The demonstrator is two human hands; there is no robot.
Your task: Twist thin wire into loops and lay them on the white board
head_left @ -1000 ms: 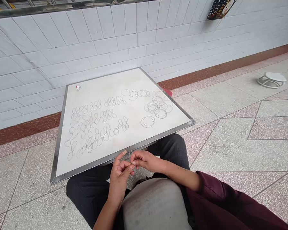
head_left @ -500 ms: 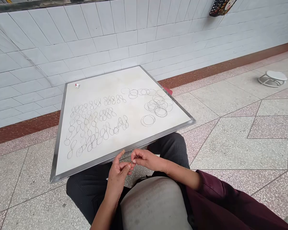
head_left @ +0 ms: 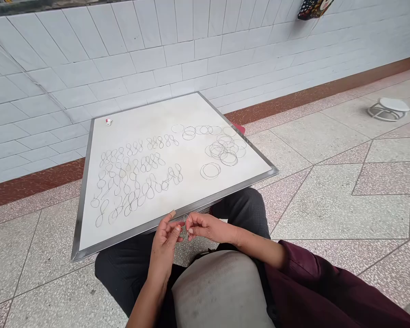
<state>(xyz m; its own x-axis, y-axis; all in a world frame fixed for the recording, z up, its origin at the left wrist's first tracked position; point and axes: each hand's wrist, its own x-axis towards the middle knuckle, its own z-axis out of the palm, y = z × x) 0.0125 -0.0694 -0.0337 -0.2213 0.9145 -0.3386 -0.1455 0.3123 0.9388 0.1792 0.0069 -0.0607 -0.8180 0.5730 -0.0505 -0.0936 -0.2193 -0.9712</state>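
1. Right hand [head_left: 208, 228] pinches one thin wire-like loop [head_left: 185, 222], beside the near edge of the worktop [head_left: 146, 116].
2. Left hand [head_left: 164, 244] is just beside; whether it grips, I cannot tell.
3. Patterned bag [head_left: 310, 9] hangs high; its inside is hidden.

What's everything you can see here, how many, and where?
Wall: one, white, far side
Skirting: one band, reddish-brown, wall's foot
Floor: one, pale and pinkish, all around
Table: one, white with grey rim, centre
Figure-eight loops: many, dark, table's left
Rings: many overlapping, dark, table's right
Small object: one, red-and-white, far left corner
Bag-like item: one, dark patterned, top right
Stool: one, white, far right
Held loop: one, pale, between hands
Sleeve: one, maroon, right arm
Trousers: one pair, dark, under table
Left hand: one, tan fingertip wrap, beside loop
Right hand: one, pinching loop
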